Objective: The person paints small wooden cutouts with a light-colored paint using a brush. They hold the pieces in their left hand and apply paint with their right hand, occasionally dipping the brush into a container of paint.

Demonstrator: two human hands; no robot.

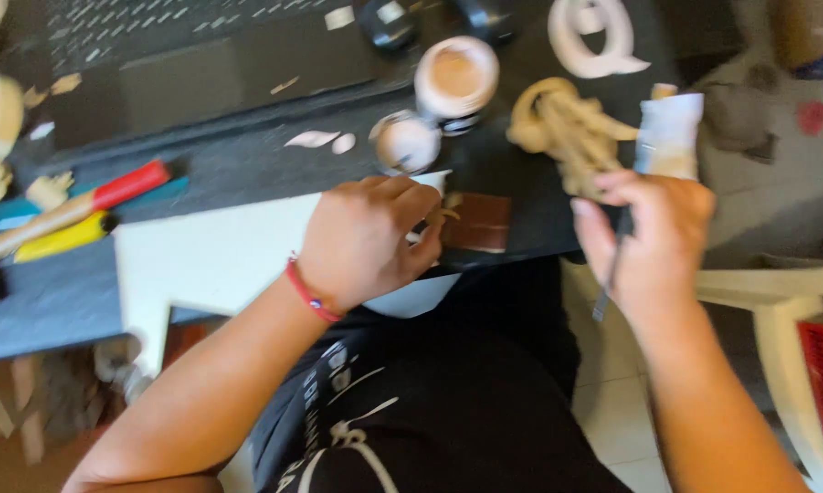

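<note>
Left hand (368, 239) pinches small brown piece (475, 222) at table (55, 301) near edge; right hand (654, 242) clenched on thin brush (610, 278). Open paint jar (455, 80) just behind.

Paint jars (455, 78) crowding ahead, white board (220, 256) seemingly bare

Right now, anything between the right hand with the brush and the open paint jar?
Yes: the tan carved wooden piece lies on the dark table between the right hand and the open paint jar.
</note>
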